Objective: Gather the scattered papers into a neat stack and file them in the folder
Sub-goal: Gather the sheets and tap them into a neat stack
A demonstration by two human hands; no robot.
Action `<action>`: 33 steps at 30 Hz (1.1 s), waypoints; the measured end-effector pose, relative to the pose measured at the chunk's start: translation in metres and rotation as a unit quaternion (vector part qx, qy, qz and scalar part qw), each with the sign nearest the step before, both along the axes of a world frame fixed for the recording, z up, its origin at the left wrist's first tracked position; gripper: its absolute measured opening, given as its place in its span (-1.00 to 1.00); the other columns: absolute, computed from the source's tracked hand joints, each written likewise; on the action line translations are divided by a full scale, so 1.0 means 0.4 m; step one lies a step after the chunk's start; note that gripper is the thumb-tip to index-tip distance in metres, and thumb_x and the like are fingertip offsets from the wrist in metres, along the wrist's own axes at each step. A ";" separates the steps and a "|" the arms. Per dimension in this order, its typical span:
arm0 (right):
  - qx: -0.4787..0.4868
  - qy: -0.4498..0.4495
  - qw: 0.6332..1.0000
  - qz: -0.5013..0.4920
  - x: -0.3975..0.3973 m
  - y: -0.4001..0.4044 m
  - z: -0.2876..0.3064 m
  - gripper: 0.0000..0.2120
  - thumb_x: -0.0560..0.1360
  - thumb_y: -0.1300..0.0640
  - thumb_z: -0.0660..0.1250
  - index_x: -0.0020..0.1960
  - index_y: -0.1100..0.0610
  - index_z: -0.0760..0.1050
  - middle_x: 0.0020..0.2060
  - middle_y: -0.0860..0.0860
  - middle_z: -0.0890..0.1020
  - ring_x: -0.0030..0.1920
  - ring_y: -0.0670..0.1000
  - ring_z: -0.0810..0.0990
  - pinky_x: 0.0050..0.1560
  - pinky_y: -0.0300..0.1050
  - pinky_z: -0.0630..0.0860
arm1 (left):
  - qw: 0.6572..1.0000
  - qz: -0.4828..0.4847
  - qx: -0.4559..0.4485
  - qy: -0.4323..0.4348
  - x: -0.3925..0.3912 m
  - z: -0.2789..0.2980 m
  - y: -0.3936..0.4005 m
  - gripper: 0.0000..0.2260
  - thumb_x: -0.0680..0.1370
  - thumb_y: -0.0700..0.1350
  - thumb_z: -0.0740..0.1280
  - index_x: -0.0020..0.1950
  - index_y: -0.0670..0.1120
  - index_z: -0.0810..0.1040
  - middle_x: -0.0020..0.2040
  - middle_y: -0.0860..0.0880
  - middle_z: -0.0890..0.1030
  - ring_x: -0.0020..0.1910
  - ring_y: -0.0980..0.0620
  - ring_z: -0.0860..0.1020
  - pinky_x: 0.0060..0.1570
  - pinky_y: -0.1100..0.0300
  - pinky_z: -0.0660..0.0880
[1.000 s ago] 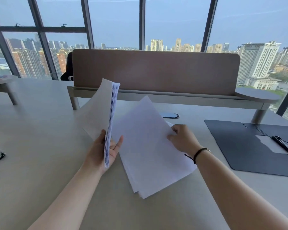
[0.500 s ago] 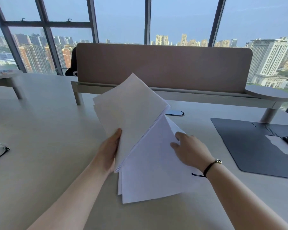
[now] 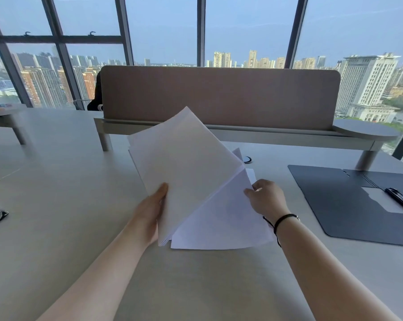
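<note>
While tilted — papers (image 3: pixel 186 163), corner up-away, diagonal.

Left hand (image 3: pixel 149 213) grips a tilted paper stack (image 3: pixel 184 163); right hand (image 3: pixel 266 199) pinches the sheets (image 3: pixel 221 223) beneath; open folder (image 3: pixel 349 202) lies right.

Matt white papers (image 3: pixel 189 163); smooth, matt pale tabletop (image 3: pixel 56 205); dark matt folder (image 3: pixel 344 205) at right with a glossy black clip (image 3: pixel 400 199); far divider (image 3: pixel 219 96) looks like brown cloth.

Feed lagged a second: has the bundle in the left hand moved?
Yes. The bundle in the left hand has swung from edge-on over to the right, towards the open folder, covering the papers on the desk.
</note>
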State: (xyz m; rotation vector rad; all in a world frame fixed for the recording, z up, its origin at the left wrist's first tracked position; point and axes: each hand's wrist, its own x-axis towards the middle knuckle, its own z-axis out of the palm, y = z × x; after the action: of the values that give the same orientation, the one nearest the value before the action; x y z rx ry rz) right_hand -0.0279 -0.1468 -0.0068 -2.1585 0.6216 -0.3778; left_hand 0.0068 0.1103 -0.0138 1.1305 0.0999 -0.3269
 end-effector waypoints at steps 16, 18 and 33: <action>0.251 -0.009 0.966 0.056 -0.119 0.005 -0.032 -0.88 0.53 0.39 0.34 -0.01 0.33 0.65 -0.13 0.23 0.77 -0.14 0.28 0.76 -0.07 0.23 0.71 | 0.954 -0.022 0.246 -0.168 -0.021 -0.007 -0.009 -0.82 0.54 -0.10 0.43 -0.25 -0.10 0.66 -0.32 0.06 0.69 -0.46 0.29 0.57 -0.43 0.43 0.44; 0.218 -0.018 0.973 0.074 -0.145 0.011 -0.033 -0.85 0.54 0.37 0.33 -0.03 0.26 0.68 -0.16 0.17 0.78 -0.13 0.23 0.77 -0.04 0.27 0.70 | 0.930 -0.026 0.289 -0.225 -0.027 -0.019 -0.010 -0.71 0.55 -0.12 0.43 -0.39 -0.06 0.62 -0.49 0.16 0.60 -0.48 0.29 0.55 -0.45 0.43 0.41; 0.410 -0.178 0.888 0.109 -0.279 0.068 0.131 -0.74 0.59 0.01 0.38 0.16 0.16 0.65 -0.02 0.11 0.79 -0.05 0.13 0.78 0.02 0.08 0.67 | 0.871 0.077 0.215 -0.436 -0.132 0.081 -0.027 -0.79 0.52 -0.16 0.47 0.10 0.06 0.59 -0.02 0.09 0.72 -0.05 0.17 0.67 -0.05 0.24 0.58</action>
State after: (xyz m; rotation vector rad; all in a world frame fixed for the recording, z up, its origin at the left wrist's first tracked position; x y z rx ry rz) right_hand -0.1397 -0.1197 0.0456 -1.2785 0.2442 -0.3008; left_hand -0.0460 0.0994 0.0188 1.6089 -0.5622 0.3925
